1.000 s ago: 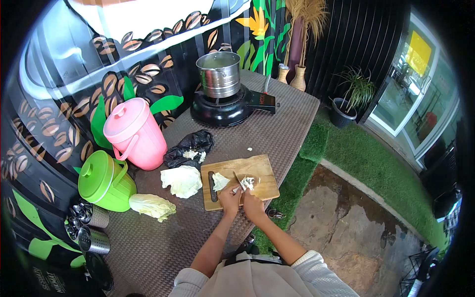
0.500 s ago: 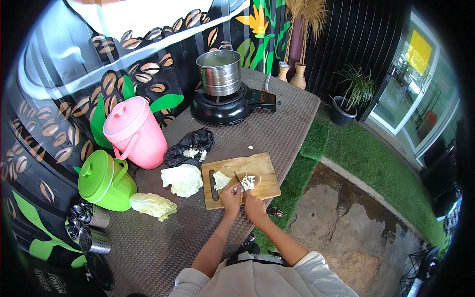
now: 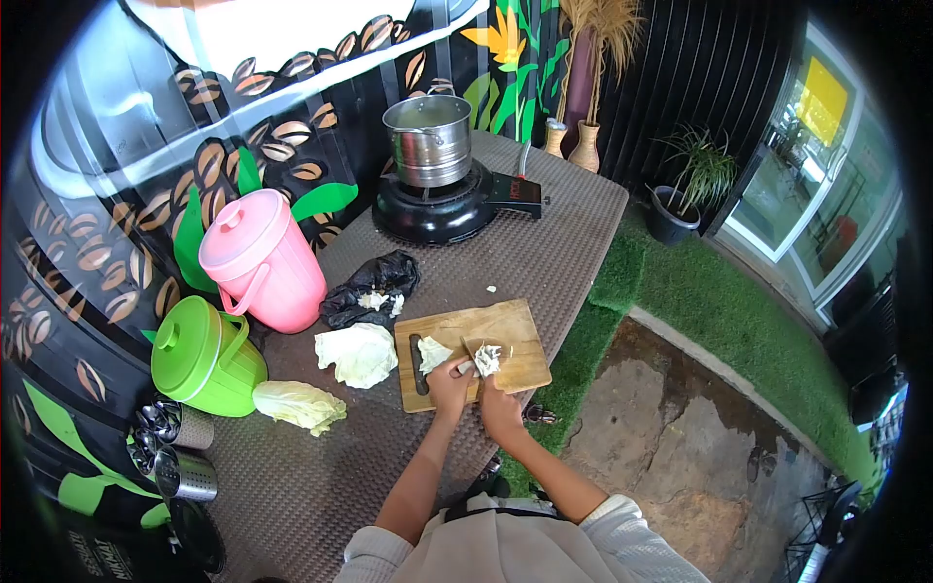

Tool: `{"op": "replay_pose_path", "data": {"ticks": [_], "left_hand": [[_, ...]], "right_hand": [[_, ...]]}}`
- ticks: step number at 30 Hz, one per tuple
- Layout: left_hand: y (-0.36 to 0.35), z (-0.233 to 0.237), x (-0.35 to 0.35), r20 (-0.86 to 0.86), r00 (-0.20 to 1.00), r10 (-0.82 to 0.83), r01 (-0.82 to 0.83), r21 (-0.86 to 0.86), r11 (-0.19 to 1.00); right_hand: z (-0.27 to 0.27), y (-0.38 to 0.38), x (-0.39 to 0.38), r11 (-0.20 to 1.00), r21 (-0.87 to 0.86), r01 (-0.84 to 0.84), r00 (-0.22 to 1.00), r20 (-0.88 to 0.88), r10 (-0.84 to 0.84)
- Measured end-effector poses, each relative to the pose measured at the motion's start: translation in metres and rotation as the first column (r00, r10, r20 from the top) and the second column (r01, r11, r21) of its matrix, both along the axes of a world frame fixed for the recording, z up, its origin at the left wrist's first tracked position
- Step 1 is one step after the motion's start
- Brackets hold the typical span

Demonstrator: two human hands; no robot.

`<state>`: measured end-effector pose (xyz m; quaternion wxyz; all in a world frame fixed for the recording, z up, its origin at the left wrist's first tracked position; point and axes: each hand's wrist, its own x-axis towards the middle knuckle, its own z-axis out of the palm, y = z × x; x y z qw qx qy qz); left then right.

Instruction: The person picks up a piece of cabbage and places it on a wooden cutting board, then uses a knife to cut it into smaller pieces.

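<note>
Slicing stage, seemingly | your left hand (image 3: pixel 449 389) steadies cabbage (image 3: pixel 466 367); your right hand (image 3: pixel 501 412), close beside, clasps the knife (image 3: pixel 471 346) | another cut would call for tucked fingertips

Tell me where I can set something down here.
The table is bare between the steel cup and left forearm, and, but for a scrap, between burner and board. It's crowded around the pink jug and black bag.

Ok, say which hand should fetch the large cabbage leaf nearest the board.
Probably left: the left hand is closer to the cabbage leaf, which lies left of the cutting board, and the right hand is holding the knife.
</note>
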<state>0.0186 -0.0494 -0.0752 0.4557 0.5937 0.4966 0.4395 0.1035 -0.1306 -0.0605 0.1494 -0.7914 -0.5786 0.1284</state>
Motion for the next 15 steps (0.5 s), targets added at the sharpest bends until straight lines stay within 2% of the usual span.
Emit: {"op": "replay_pose_path", "data": {"ticks": [3, 5, 7, 9, 10, 12, 13, 15], "left_hand": [[0.001, 0.001, -0.004, -0.008, 1.000, -0.026, 0.026, 0.009, 1.000], [-0.006, 0.017, -0.003, -0.133, 0.991, 0.008, 0.002, 0.075, 0.997], [-0.005, 0.009, -0.001, -0.087, 0.995, 0.053, -0.046, 0.077, 0.996], [-0.001, -0.002, 0.000, -0.143, 0.984, 0.105, -0.077, 0.188, 0.979], [-0.001, -0.004, -0.001, -0.140, 0.984, 0.108, -0.080, 0.188, 0.979], [0.000, -0.008, -0.001, -0.205, 0.963, 0.175, -0.078, 0.408, 0.910], [0.000, -0.010, 0.000, -0.205, 0.963, 0.176, -0.080, 0.407, 0.910], [-0.002, -0.006, 0.002, -0.095, 0.983, 0.156, -0.122, 0.291, 0.949]], "right_hand": [[0.007, 0.016, 0.004, 0.998, -0.055, 0.024, 0.999, -0.045, -0.027], [0.021, 0.018, 0.012, 0.995, -0.081, -0.054, 0.992, -0.114, 0.045], [0.020, 0.016, 0.017, 0.993, -0.096, -0.069, 0.994, -0.094, 0.060], [0.021, 0.009, 0.019, 0.990, -0.088, -0.109, 0.993, -0.052, 0.104], [0.022, 0.005, 0.015, 0.990, -0.088, -0.111, 0.993, -0.050, 0.107], [0.022, -0.003, 0.004, 0.994, -0.111, 0.008, 0.996, -0.087, -0.018], [0.017, -0.003, 0.002, 0.994, -0.113, 0.007, 0.996, -0.086, -0.017], [0.008, -0.001, 0.001, 0.998, -0.070, 0.000, 1.000, -0.003, 0.000]]}}
